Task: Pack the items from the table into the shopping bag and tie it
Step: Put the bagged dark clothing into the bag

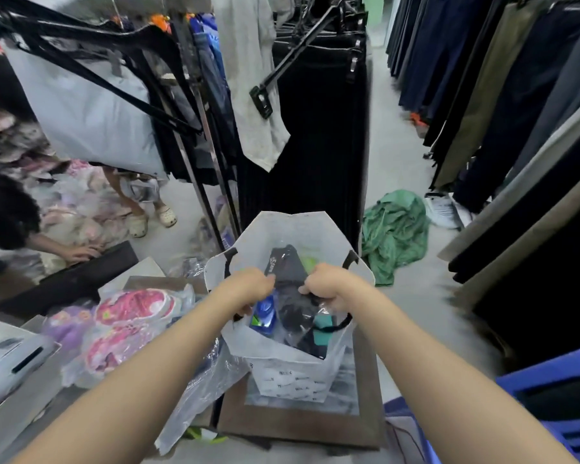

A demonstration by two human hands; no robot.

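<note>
A white shopping bag (290,373) with black handles stands open on a small brown-framed table (298,426). Inside it lie plastic-wrapped items: a black packet (287,266), a blue one (265,313) and a teal one (322,329). My left hand (248,284) is closed over the bag's mouth at the left. My right hand (329,284) is closed at the right on the black packet's clear wrap, beside the right handle (340,324). Whether the left hand grips a handle or the packet is hidden.
Pink and purple wrapped items (131,326) lie on the left table beside a grey device (7,366). Another person's hand (81,252) and feet (151,219) are at the left. Clothes racks (318,128) stand ahead and right. A green garment (394,232) lies on the floor; a blue crate (556,406) sits at right.
</note>
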